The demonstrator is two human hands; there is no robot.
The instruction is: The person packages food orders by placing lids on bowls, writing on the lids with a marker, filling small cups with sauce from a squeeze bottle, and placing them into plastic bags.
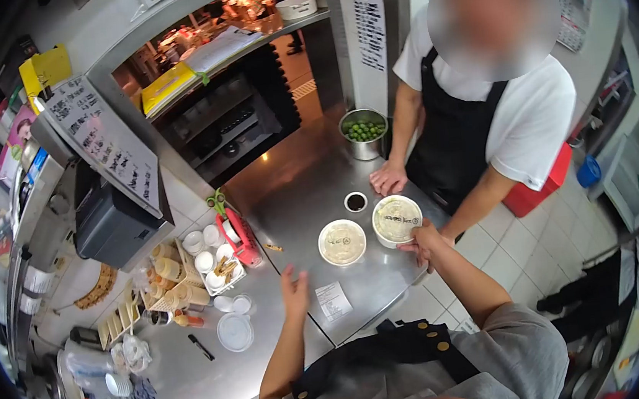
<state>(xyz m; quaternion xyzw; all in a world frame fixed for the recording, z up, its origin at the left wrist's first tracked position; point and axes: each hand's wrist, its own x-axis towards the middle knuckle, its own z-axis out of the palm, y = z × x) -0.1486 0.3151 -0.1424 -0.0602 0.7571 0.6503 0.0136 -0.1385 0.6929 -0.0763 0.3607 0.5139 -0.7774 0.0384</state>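
My right hand (422, 245) grips the near right edge of a round lidded takeout bowl (397, 218) with black writing on its lid. To its left a second lidded takeout bowl (342, 242), also marked in black, rests on the steel counter. A small white cup of dark sauce (355, 201) stands just behind the two bowls. My left hand (295, 291) hovers over the counter with its fingers apart and nothing in it. Closest to that hand lies a printed paper receipt (334, 301).
A co-worker in a black apron (457, 125) stands across the counter, one hand (388, 179) resting by the bowl. A metal pot of limes (364, 132) is at the back. On the left are a container basket (224, 274), a clear lid (235, 332) and a black marker (201, 347).
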